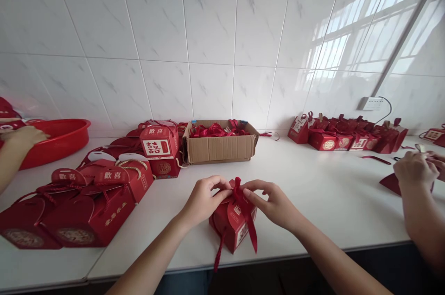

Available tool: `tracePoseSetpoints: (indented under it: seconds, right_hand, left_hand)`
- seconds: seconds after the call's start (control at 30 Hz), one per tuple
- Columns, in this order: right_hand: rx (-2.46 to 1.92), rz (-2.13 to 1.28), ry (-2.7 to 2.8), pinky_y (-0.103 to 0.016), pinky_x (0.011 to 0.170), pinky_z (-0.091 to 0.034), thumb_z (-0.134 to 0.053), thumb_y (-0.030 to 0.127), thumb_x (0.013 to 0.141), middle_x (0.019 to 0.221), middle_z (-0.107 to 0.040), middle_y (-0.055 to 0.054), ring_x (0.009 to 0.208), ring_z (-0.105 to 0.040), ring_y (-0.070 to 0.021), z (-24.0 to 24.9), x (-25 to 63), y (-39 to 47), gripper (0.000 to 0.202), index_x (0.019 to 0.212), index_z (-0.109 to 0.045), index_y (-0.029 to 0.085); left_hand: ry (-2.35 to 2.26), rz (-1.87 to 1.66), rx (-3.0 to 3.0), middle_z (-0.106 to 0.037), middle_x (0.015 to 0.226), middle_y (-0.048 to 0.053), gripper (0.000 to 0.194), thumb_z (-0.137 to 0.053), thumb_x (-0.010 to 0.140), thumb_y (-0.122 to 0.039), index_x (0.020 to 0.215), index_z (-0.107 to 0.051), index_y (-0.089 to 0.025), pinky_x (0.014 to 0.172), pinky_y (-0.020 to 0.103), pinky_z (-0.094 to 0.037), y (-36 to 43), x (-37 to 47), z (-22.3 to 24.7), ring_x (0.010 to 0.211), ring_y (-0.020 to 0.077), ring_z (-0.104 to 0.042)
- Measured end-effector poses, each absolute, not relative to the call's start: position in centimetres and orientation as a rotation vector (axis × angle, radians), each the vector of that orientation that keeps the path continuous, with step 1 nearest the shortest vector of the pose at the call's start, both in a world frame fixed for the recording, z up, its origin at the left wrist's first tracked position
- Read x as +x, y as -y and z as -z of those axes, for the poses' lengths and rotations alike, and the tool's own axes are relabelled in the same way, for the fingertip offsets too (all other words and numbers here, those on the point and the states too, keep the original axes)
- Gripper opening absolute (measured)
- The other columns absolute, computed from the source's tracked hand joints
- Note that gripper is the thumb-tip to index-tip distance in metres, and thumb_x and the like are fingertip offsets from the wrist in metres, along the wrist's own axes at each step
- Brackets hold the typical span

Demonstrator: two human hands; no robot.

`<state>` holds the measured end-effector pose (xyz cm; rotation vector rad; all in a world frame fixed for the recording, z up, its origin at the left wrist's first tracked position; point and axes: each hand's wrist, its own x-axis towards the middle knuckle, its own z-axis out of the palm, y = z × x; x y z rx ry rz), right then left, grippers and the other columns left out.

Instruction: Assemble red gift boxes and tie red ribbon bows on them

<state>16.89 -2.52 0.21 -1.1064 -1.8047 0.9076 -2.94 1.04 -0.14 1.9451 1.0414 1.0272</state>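
A small red gift box (232,225) stands on the white counter near its front edge, between my hands. A red ribbon (251,227) is gathered at its top, with a loop standing up and one tail hanging down the front right. A twisted red cord hangs at the box's lower left. My left hand (207,196) pinches the ribbon from the left, thumb and forefinger together. From the right, my right hand (270,202) pinches the ribbon beside the loop. My fingertips hide part of the ribbon.
Behind the box stands an open cardboard box (219,149) of red ribbons. Larger red gift boxes (86,211) crowd the left, near a red basin (74,135) and another person's hand. More small red boxes (342,139) line the right wall; a co-worker's hands (417,167) work at far right.
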Motion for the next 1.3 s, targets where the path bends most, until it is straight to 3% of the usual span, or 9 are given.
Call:
tracePoseSetpoints:
  seconds: [0.1,0.23,0.4,0.47,0.57,0.67,0.8,0.97,1.3]
  right_hand:
    - [-1.224,-0.709,1.892,-0.027,0.065,-0.048,-0.058,0.036,0.082,0.076,-0.068,-0.001,0.068,-0.06,-0.0155,-1.2,18.0,2.8,0.022,0.097,-0.063,0.022]
    - [-1.319,-0.695,1.908,-0.025,0.05,-0.041,-0.051,0.047,0.085,0.052,-0.056,0.004,0.049,-0.051,-0.0129,-2.1,18.2,2.0,0.033,0.099,-0.06,0.019]
    - [-1.215,-0.953,1.894,-0.023,0.051,-0.043,-0.058,0.044,0.081,0.081,-0.068,-0.005,0.061,-0.059,-0.0134,-2.1,17.1,-0.2,0.033,0.099,-0.061,0.017]
    - [-1.138,-1.015,1.897,-0.023,0.051,-0.043,-0.06,0.037,0.081,0.076,-0.067,-0.003,0.06,-0.058,-0.0131,-1.9,16.9,-0.6,0.026,0.097,-0.059,0.017]
    - [-0.971,-0.841,2.013,-0.024,0.057,-0.046,-0.055,0.026,0.085,0.075,-0.066,-0.002,0.064,-0.058,-0.0128,-1.5,17.0,-0.3,0.014,0.095,-0.062,0.019]
    - [-0.822,-0.523,2.232,-0.027,0.068,-0.048,-0.043,0.015,0.089,0.089,-0.063,-0.005,0.076,-0.058,-0.0144,-1.1,17.4,0.1,0.028,0.102,-0.067,0.023]
    - [-0.792,-0.181,2.409,-0.029,0.067,-0.048,-0.036,0.01,0.09,0.085,-0.057,-0.007,0.075,-0.053,-0.0157,-0.4,17.9,0.3,0.042,0.113,-0.067,0.027]
    - [-0.716,-0.147,2.445,-0.03,0.069,-0.048,-0.042,0.01,0.09,0.086,-0.056,-0.007,0.077,-0.05,-0.017,0.3,18.4,0.1,0.04,0.112,-0.068,0.03]
    - [-0.619,-0.404,2.351,-0.032,0.075,-0.051,-0.036,0.007,0.091,0.091,-0.052,-0.009,0.085,-0.053,-0.0172,1.3,18.5,-0.1,0.043,0.114,-0.067,0.027]
  left_hand:
    - [-0.997,-0.9,1.966,-0.066,0.084,0.003,0.011,-0.057,0.081,-0.029,0.079,-0.06,-0.019,0.076,0.029,-0.049,-0.8,-3.1,-0.9,0.083,0.0184,-0.062]
    - [-0.959,-0.746,2.036,-0.065,0.084,0.002,0.011,-0.054,0.083,-0.03,0.079,-0.058,-0.02,0.077,0.029,-0.048,-0.6,-3.0,-2.7,0.086,0.0186,-0.062]
    - [-0.981,-0.675,2.19,-0.067,0.083,0.001,0.012,-0.054,0.081,-0.03,0.078,-0.063,-0.022,0.08,0.031,-0.045,-0.8,-2.9,-4.3,0.086,0.0203,-0.061]
    - [-1.02,-0.672,2.239,-0.068,0.082,0.001,0.012,-0.056,0.079,-0.029,0.076,-0.064,-0.023,0.078,0.03,-0.044,-0.9,-3.0,-4.6,0.085,0.0208,-0.06]
    - [-1.041,-0.676,2.29,-0.069,0.083,0.001,0.011,-0.056,0.078,-0.027,0.079,-0.066,-0.023,0.073,0.028,-0.044,-1.0,-3.2,-4.8,0.082,0.021,-0.061]
    - [-1.024,-0.659,2.341,-0.07,0.085,0.001,0.014,-0.054,0.078,-0.022,0.081,-0.068,-0.024,0.072,0.027,-0.044,-1.2,-3.4,-4.7,0.081,0.0209,-0.062]
    - [-1.028,-0.593,2.426,-0.069,0.085,0.001,0.019,-0.051,0.079,-0.018,0.077,-0.068,-0.024,0.071,0.026,-0.043,-1.7,-3.7,-4.7,0.082,0.0204,-0.062]
    - [-1.059,-0.549,2.359,-0.065,0.08,0.002,0.013,-0.054,0.081,-0.028,0.077,-0.064,-0.022,0.065,0.026,-0.042,-2.3,-4.1,-4.8,0.074,0.0186,-0.058]
    - [-0.986,-0.294,2.347,-0.046,0.099,0.002,0.019,-0.044,0.089,-0.039,0.087,-0.055,-0.024,0.095,0.032,-0.037,-2.3,-4.3,-4.2,0.104,0.0187,-0.046]
